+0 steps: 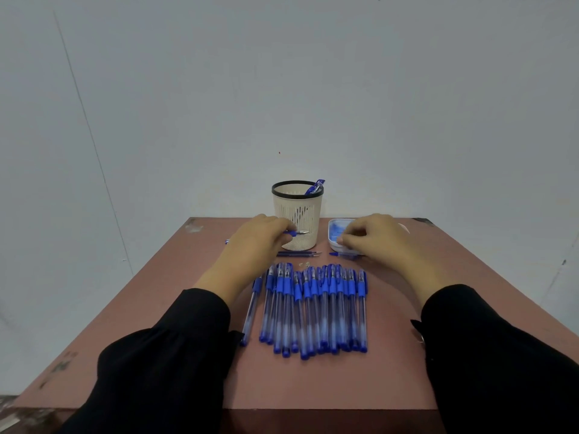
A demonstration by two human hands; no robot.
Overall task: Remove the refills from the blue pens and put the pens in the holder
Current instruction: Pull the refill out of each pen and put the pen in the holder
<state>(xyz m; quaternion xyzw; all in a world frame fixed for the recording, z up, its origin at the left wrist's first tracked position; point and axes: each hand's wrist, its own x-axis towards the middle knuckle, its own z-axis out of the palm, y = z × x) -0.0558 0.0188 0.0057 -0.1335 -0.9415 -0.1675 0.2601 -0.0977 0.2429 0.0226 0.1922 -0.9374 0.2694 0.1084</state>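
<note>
Black sleeves point(163, 364) are filling the bottom corners, both arms reaching fwd over a reddish-brown table point(313, 380). Between them a row of blue pens point(316, 308) is lying side by side, capped ends pointing away from the camera, w/ one pen set slightly apart on the left side of the row. Just past the row, two thin refills point(297, 254) are resting flat on the table, tips pointing right, and a short blue piece point(343, 254) is lying near the tray. Left hand point(253, 242) is gripping a blue pen point(296, 233) horizontally, metal tip pointing right, right in front of the cream holder point(297, 214). Holder's standing upright at the far edge w/ a black rim; one blue pen point(315, 187) is leaning inside it, sticking out the top. Right hand point(376, 239) is hovering over a small white tray point(332, 234) of blue bits beside the holder, fingers curled down at its front edge; can't tell if they're pinching anything.
</note>
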